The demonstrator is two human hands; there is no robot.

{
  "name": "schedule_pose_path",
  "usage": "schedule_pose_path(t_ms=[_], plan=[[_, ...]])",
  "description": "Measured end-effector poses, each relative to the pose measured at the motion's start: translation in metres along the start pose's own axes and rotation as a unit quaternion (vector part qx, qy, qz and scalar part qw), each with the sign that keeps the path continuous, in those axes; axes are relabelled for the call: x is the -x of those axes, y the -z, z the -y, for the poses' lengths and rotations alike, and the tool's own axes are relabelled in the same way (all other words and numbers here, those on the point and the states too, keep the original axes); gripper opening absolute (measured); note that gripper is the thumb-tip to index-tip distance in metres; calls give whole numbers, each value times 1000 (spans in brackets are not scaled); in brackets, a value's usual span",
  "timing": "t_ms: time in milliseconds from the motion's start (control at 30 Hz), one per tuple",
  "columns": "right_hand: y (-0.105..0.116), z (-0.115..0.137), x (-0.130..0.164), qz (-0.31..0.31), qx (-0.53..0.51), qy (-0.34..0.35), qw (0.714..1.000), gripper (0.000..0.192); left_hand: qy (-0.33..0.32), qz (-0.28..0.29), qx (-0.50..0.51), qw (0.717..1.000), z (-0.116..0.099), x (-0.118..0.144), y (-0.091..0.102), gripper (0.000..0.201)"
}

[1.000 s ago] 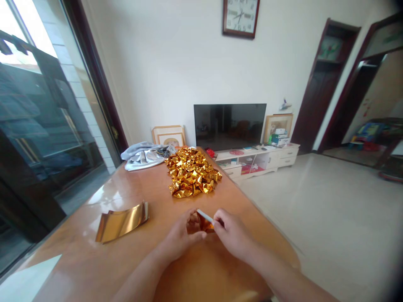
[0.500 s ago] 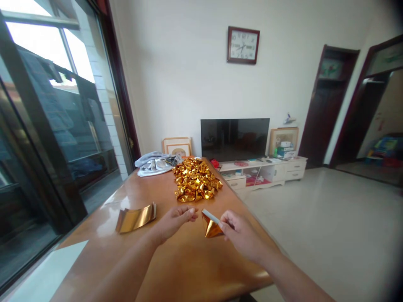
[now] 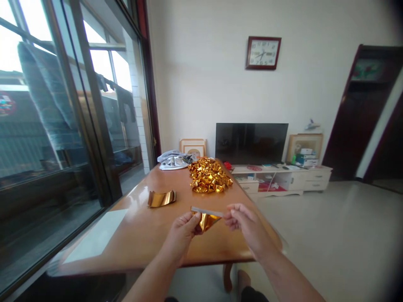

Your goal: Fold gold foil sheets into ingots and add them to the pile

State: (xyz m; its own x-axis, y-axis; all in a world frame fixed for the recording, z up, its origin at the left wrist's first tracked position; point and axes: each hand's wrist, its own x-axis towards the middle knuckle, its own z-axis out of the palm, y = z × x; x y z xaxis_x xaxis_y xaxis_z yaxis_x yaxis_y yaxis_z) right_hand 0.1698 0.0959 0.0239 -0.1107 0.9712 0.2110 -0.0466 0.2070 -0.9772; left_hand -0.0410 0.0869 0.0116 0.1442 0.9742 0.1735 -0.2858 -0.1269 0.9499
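A folded piece of gold foil paper [image 3: 208, 221], with a pale grey strip along its top edge, is held above the table between my two hands. My left hand [image 3: 183, 230] grips its left end, thumb on the front face. The curled fingers of my right hand [image 3: 244, 223] pinch the tip of the strip at the right end; the fingertips partly hide it. Beyond my hands a heap of folded gold foil pieces [image 3: 209, 176] lies on the wooden table [image 3: 145, 243]. To the left rests a stack of flat, slightly curved gold foil sheets [image 3: 162, 199].
Crumpled grey-white cloth [image 3: 174, 160] lies at the table's far end. A pale sheet [image 3: 97, 235] covers the near left corner. Glass sliding doors [image 3: 78, 105] stand along the left. A television [image 3: 252, 143] sits on a low white cabinet [image 3: 296, 181] beyond.
My left hand has moved over and taken hold of the foil piece's left end. My right hand has shifted its grip to the strip's right tip. The view has turned left.
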Motion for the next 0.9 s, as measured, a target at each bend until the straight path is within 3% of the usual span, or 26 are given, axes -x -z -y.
schedule_pose_path(t_ms=[133,233,333,600,800,900], plan=[[-22,-12,35,81,-64,-59,993,24,-11,-60,58,996,2,34,-6,29],[-42,-16,56,128,-82,-38,988,25,-15,-52,96,994,3,56,-15,28],[-54,-16,67,117,-83,-26,989,29,-14,-29,103,994,1,72,-24,31],[-52,-8,76,114,-47,8,992,28,-16,-42,89,995,2,85,-31,36],[-53,2,81,120,-43,1,992,24,-13,-3,95,995,6,85,-32,29],[-51,4,84,119,-35,-6,992,24,-15,-13,91,996,5,88,-34,27]])
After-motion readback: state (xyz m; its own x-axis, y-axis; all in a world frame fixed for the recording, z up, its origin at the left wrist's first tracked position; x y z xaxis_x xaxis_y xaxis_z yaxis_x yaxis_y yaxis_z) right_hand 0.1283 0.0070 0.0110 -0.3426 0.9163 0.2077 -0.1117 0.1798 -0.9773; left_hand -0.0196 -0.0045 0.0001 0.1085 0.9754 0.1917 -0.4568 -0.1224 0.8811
